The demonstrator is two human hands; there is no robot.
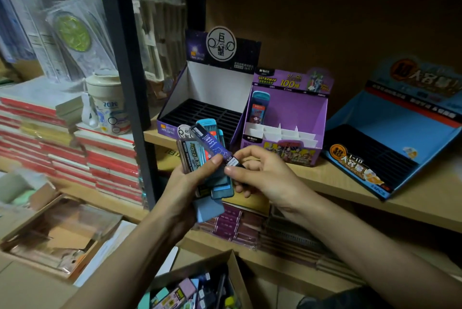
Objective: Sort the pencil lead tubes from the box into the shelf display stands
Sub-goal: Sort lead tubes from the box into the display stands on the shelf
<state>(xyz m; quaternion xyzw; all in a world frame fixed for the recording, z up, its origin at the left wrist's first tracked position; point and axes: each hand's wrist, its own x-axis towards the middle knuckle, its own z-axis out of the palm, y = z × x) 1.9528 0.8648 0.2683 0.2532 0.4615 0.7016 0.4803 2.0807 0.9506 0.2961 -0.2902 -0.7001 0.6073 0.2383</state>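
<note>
My left hand [186, 182] grips a fanned stack of lead tubes [200, 156], teal, blue and pinkish ones. My right hand [260, 173] pinches the near end of a slim dark purple tube [212, 142] lying on top of the stack. On the wooden shelf [350, 188] stand three display stands: a dark purple one [212, 98] with black slots, a bright purple one [287, 118] with white dividers and one teal tube [260, 106] at its back left, and a blue one [390, 146] on the right. The cardboard box [200, 286] of mixed tubes sits at the bottom.
A black shelf post [125, 83] stands left of the stands. Left of it are stacked red-edged notebooks [75, 148], a cream cup [110, 101] and hanging plastic packets. A clear-lidded box [57, 236] lies at lower left. Purple packs fill the shelf below.
</note>
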